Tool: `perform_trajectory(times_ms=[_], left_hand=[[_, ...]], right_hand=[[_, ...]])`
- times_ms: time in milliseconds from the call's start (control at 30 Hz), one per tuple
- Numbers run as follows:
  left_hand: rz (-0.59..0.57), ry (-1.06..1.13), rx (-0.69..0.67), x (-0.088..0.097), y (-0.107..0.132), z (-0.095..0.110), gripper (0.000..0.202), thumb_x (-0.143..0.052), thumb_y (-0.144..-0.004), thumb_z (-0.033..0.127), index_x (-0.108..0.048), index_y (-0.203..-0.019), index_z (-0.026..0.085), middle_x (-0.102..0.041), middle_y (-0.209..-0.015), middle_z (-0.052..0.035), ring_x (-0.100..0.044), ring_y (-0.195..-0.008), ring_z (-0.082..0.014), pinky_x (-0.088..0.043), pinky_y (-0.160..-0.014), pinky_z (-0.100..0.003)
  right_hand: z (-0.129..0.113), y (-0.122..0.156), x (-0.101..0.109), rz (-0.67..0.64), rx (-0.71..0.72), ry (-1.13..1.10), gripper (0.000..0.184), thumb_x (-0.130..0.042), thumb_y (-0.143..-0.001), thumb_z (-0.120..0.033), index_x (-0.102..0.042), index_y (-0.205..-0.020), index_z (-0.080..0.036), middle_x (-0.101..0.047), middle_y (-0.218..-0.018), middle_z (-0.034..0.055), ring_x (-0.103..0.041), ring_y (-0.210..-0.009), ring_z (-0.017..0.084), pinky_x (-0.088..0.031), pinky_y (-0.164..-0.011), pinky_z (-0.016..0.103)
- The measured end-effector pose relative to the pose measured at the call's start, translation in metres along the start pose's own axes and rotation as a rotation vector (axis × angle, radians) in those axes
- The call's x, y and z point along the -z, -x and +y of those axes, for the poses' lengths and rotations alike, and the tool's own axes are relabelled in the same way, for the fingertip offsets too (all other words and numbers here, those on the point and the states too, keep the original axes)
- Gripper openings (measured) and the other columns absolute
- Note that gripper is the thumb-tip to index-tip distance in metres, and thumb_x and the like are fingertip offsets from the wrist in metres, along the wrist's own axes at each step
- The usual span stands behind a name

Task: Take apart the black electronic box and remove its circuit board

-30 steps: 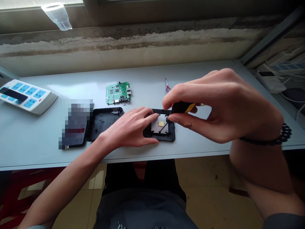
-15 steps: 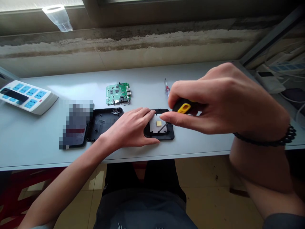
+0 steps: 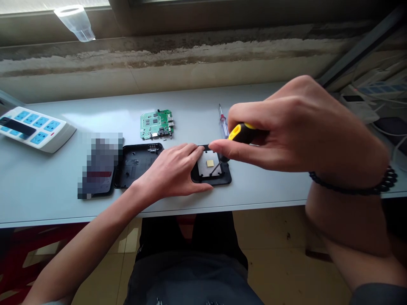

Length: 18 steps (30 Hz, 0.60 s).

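My right hand (image 3: 280,131) is wrapped round a black-and-yellow screwdriver (image 3: 241,134). Its thin shaft slants down to the lower left, the tip at the lower edge of a silver metal plate (image 3: 205,170) with a small yellowish square pad (image 3: 210,163) on it. That plate lies inside a black plastic cover (image 3: 226,178), flat on the table. My left hand (image 3: 178,169) grips the cover from the left, thumb along the near edge and fingers at the far edge. Part of the cover is hidden under this hand. Left of it rests an open black casing half (image 3: 135,167).
Behind the casing lies a green circuit board (image 3: 157,125), with tiny dark bits, perhaps screws, near it. A clear-handled screwdriver (image 3: 224,123) is behind my right hand. A dark, partly pixelated phone-like slab (image 3: 101,169) and a white power strip (image 3: 60,137) are at left.
The yellow-marked handle has turned in my right hand, and the wrist has shifted slightly. My left hand keeps its hold on the cover.
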<state>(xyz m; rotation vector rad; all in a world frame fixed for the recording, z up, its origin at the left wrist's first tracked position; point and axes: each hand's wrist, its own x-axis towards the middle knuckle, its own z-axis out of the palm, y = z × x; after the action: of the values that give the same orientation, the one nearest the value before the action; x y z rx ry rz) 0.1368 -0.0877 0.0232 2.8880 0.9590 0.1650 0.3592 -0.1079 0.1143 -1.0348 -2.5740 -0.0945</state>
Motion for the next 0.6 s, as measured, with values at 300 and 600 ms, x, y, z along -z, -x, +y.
perform_trajectory(times_ms=[300,600], left_hand=[[-0.05,0.079,-0.002,0.0,-0.001,-0.002,0.062,-0.072,-0.087,0.059,-0.06,-0.128,0.014,-0.067,-0.127,-0.0173,-0.066,-0.112,-0.0353,-0.056,-0.092,-0.047],[-0.042,0.087,0.023,0.0,-0.002,0.0,0.061,-0.074,-0.084,0.062,-0.064,-0.115,0.011,-0.069,-0.112,-0.0144,-0.067,-0.106,-0.0338,-0.055,-0.089,-0.045]], right_hand=[[-0.004,0.003,0.001,-0.037,0.162,-0.299,0.01,-0.053,-0.098,-0.011,-0.062,-0.103,-0.014,-0.067,-0.082,-0.0013,-0.051,-0.064,0.004,-0.042,-0.062,0.022],[-0.009,0.002,-0.008,0.139,0.118,-0.044,0.027,-0.062,-0.099,-0.029,-0.058,-0.076,-0.016,-0.048,-0.054,-0.0065,-0.034,-0.05,0.005,-0.037,-0.052,0.024]])
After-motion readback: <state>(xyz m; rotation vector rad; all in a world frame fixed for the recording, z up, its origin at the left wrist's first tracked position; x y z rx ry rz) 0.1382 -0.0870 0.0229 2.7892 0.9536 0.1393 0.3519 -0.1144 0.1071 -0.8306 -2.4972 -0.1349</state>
